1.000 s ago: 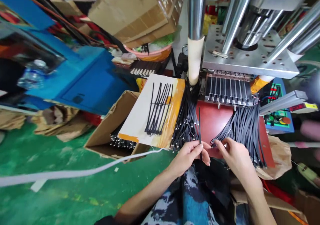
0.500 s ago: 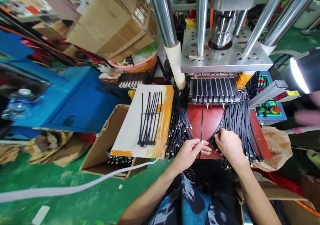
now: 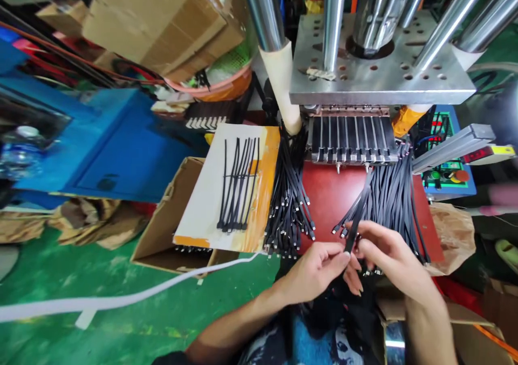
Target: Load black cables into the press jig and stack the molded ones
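Note:
Just in front of my body, my left hand (image 3: pixel 319 270) pinches a flat black cable (image 3: pixel 353 236) between thumb and fingers. My right hand (image 3: pixel 388 251) is at the same spot, its thumb and index finger curled about the cable's near end. The fingers partly hide that end, so its connector cannot be made out. On the right, a thick bundle of black cables (image 3: pixel 390 203) with small metal plugs hangs over the red board (image 3: pixel 324 192). Another bundle of black cables (image 3: pixel 289 203) lies to the left of the board.
Beyond the board stands a press with a steel plate (image 3: pixel 376 95) above a slotted mould (image 3: pixel 352 138). At left, a white board (image 3: pixel 206 192) bearing several cables rests over a cardboard box (image 3: pixel 170 219). A control box (image 3: pixel 449 184) sits at the right.
My left hand has moved right and toward me with the cable. My right hand has drawn back from the right bundle to meet it. The view has shifted slightly.

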Available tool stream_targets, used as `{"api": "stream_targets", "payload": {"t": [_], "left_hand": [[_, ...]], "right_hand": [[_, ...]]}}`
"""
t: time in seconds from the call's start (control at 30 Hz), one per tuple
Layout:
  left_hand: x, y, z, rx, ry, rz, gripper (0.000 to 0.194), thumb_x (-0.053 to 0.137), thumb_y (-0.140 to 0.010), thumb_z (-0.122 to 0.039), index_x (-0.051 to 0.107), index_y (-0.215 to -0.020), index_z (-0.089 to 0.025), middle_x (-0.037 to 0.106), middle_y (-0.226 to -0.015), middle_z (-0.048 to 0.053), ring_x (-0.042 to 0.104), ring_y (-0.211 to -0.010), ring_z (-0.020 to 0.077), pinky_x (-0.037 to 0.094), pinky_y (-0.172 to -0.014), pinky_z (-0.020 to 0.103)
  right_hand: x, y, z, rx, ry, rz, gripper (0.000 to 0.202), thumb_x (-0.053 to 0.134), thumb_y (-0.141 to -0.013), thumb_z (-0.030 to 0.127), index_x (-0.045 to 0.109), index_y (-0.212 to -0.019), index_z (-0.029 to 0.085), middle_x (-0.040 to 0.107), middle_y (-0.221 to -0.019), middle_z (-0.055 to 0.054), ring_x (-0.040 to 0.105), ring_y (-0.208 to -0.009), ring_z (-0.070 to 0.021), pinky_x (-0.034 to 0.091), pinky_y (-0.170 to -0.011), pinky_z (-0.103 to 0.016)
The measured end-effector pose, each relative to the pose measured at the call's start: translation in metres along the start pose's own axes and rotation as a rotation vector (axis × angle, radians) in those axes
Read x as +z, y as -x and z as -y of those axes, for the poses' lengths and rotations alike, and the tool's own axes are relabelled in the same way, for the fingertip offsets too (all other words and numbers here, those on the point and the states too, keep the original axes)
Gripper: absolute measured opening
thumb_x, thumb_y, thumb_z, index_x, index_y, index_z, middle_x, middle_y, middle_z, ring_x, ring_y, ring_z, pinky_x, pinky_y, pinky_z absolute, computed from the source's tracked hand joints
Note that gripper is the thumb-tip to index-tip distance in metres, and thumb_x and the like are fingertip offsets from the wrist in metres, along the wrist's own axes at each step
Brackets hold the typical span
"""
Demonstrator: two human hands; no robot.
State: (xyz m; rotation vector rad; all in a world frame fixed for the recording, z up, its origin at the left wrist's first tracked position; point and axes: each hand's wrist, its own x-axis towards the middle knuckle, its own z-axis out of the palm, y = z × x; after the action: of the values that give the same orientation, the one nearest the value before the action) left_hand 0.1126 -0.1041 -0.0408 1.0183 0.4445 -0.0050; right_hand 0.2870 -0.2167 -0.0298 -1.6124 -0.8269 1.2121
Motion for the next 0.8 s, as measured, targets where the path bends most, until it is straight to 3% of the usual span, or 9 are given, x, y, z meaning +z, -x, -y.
{"api": "stream_targets", "payload": {"t": [0.07,0.13,0.2,0.27,0.37,0.47,0.53,0.67,0.8], "left_hand": [[-0.002,0.006,0.003,-0.055,-0.107,-0.027,0.046,0.056,-0.107,-0.053,0.077,-0.106,-0.012,0.083,-0.088,0.013,0.081,-0.083,0.0246,0.064,-0.086,0.037],[-0.010,0.005,-0.002,-0.027,-0.258,-0.099,0.039,0.057,-0.107,-0.045,0.078,-0.114,-0.013,0.083,-0.102,0.013,0.080,-0.099,0.0255,0.062,-0.098,0.038],[-0.019,-0.003,-0.017,0.095,-0.405,-0.208,0.036,0.061,-0.106,-0.039,0.074,-0.131,-0.015,0.080,-0.122,0.012,0.076,-0.116,0.0246,0.057,-0.109,0.036],[-0.029,-0.016,-0.040,0.256,-0.483,-0.307,0.044,0.065,-0.104,-0.037,0.067,-0.143,-0.017,0.077,-0.132,0.011,0.073,-0.121,0.0231,0.054,-0.111,0.034],[-0.038,-0.035,-0.073,0.398,-0.557,-0.301,0.033,0.067,-0.102,-0.036,0.076,-0.126,-0.014,0.080,-0.116,0.009,0.075,-0.105,0.0210,0.057,-0.096,0.030],[-0.037,-0.042,-0.093,0.435,-0.662,-0.243,0.023,0.067,-0.101,-0.031,0.082,-0.100,-0.014,0.079,-0.095,0.006,0.072,-0.088,0.0179,0.054,-0.080,0.026],[-0.035,-0.040,-0.096,0.453,-0.676,-0.233,0.021,0.067,-0.101,-0.028,0.081,-0.096,-0.014,0.078,-0.091,0.005,0.070,-0.084,0.0163,0.052,-0.076,0.025],[-0.033,-0.033,-0.093,0.461,-0.619,-0.192,0.017,0.068,-0.100,-0.026,0.079,-0.094,-0.014,0.077,-0.091,0.005,0.069,-0.082,0.0151,0.052,-0.076,0.024],[-0.038,-0.030,-0.093,0.433,-0.505,-0.159,0.013,0.077,-0.095,-0.028,0.076,-0.091,-0.015,0.073,-0.088,0.003,0.066,-0.078,0.0140,0.051,-0.074,0.024]], "right_hand": [[0.012,-0.015,0.001,-0.017,-0.117,-0.158,0.044,0.067,-0.098,0.062,0.075,-0.098,0.019,0.062,-0.071,-0.001,0.054,-0.057,-0.0134,0.045,-0.052,-0.025],[0.026,-0.025,-0.001,-0.045,-0.117,-0.238,0.044,0.067,-0.099,0.060,0.071,-0.084,0.019,0.057,-0.065,0.001,0.050,-0.054,-0.0122,0.042,-0.050,-0.024],[0.035,-0.026,-0.006,-0.107,-0.043,-0.250,0.042,0.068,-0.100,0.055,0.072,-0.081,0.018,0.058,-0.069,0.000,0.049,-0.058,-0.0123,0.040,-0.053,-0.025],[0.041,-0.024,-0.010,-0.173,0.038,-0.231,0.036,0.067,-0.102,0.050,0.077,-0.086,0.019,0.060,-0.074,-0.001,0.049,-0.062,-0.0131,0.040,-0.057,-0.026],[0.044,-0.018,-0.015,-0.224,0.104,-0.176,0.027,0.064,-0.105,0.043,0.082,-0.104,0.022,0.065,-0.082,-0.003,0.056,-0.070,-0.0159,0.044,-0.064,-0.027],[0.041,-0.013,-0.018,-0.264,0.143,-0.174,0.026,0.061,-0.106,0.038,0.083,-0.106,0.024,0.070,-0.095,-0.007,0.064,-0.086,-0.0201,0.051,-0.077,-0.030],[0.036,-0.011,-0.019,-0.284,0.157,-0.218,0.025,0.061,-0.106,0.036,0.083,-0.107,0.024,0.070,-0.096,-0.007,0.064,-0.084,-0.0202,0.052,-0.076,-0.030],[0.029,-0.014,-0.014,-0.372,0.192,-0.306,0.021,0.065,-0.105,0.032,0.082,-0.113,0.024,0.069,-0.092,-0.005,0.057,-0.066,-0.0148,0.045,-0.059,-0.028],[0.031,-0.026,0.000,-0.506,0.244,-0.285,0.018,0.065,-0.103,0.023,0.075,-0.088,0.022,0.059,-0.076,0.000,0.049,-0.060,-0.0120,0.037,-0.051,-0.025]]}}
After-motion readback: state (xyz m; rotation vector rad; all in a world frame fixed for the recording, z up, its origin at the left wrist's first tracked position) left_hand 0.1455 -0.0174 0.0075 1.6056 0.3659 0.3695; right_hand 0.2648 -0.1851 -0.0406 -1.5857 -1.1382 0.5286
